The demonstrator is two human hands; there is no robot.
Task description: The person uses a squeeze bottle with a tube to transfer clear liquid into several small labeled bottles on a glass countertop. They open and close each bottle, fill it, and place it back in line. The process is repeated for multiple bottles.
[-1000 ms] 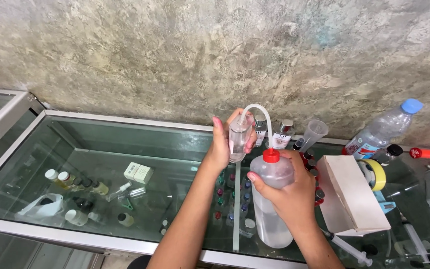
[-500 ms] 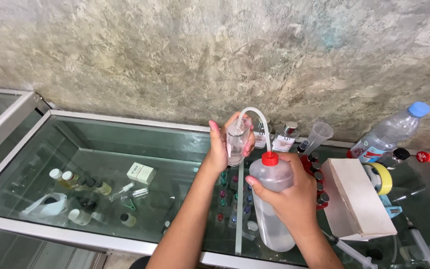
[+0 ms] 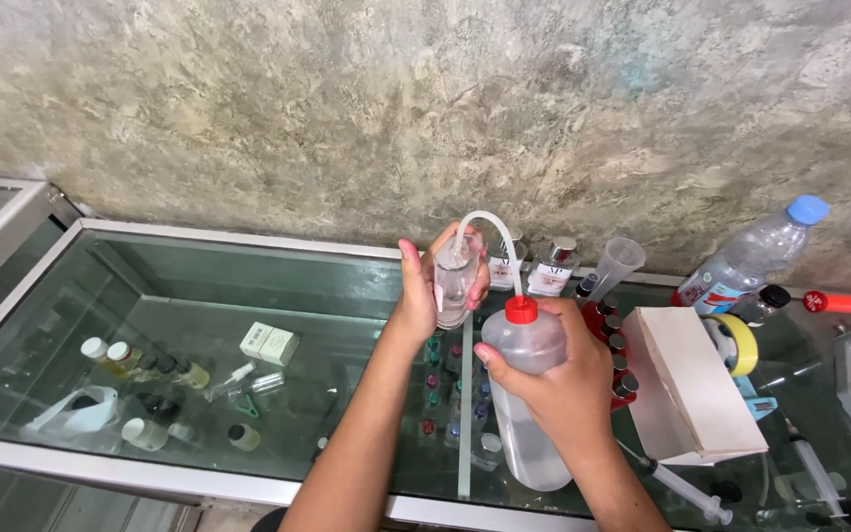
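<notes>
Clear plastic makes up the wash bottle (image 3: 527, 394), which is gripped around its upper body by the right hand (image 3: 558, 379), fingers closed on it; its long axis is upright above the glass counter (image 3: 199, 325), red cap (image 3: 521, 309) on top. From the cap a thin bent tube (image 3: 490, 229) arcs up and left, its tip pointing down into a small clear vial (image 3: 452, 279). The vial is held upright, clamped in the left hand (image 3: 425, 291). Beyond, small bottles (image 3: 554, 266) and a funnel (image 3: 621, 258) are lined against the wall (image 3: 347, 108)
</notes>
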